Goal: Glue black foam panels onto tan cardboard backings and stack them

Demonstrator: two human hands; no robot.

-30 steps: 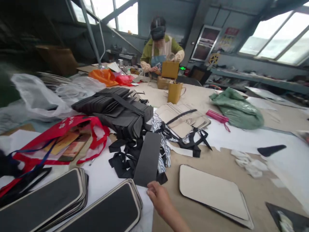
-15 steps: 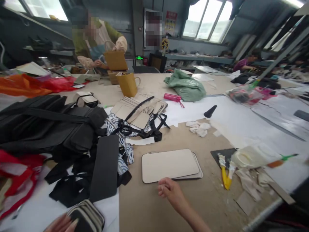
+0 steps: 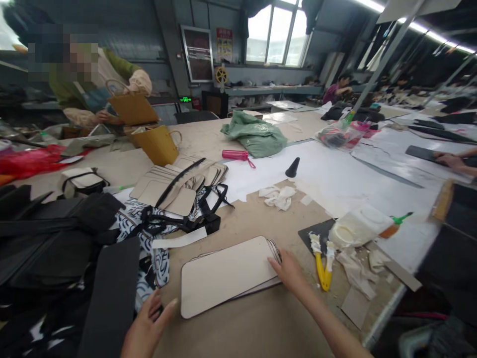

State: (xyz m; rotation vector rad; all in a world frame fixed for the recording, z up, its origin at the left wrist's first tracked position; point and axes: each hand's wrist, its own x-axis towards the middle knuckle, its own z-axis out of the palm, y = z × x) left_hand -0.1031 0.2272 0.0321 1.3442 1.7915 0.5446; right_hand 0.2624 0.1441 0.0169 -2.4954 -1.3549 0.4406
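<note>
Several beige rounded panels (image 3: 227, 278) with dark edges lie stacked, slightly fanned, on the brown table covering in front of me. My right hand (image 3: 288, 268) touches the right end of this stack, its fingers at the panel edges. My left hand (image 3: 149, 318) is just left of the stack, thumb and fingers apart, with nothing in it. Beside it on the left lies a long black panel (image 3: 112, 293). A white strip (image 3: 179, 239) and black straps (image 3: 208, 223) lie beyond the stack.
Yellow-handled brushes (image 3: 323, 271) and a glue container (image 3: 350, 229) are at the right. Black bags (image 3: 55, 238) fill the left side. Farther back are a fan of beige pieces (image 3: 182, 199), a pink umbrella (image 3: 234, 155) and a green bag (image 3: 255, 134). Other people work around the table.
My left hand has let go of the small dark and beige pieces and come up beside the stack. My right hand has moved from the near edge to the right end. The view has turned right.
</note>
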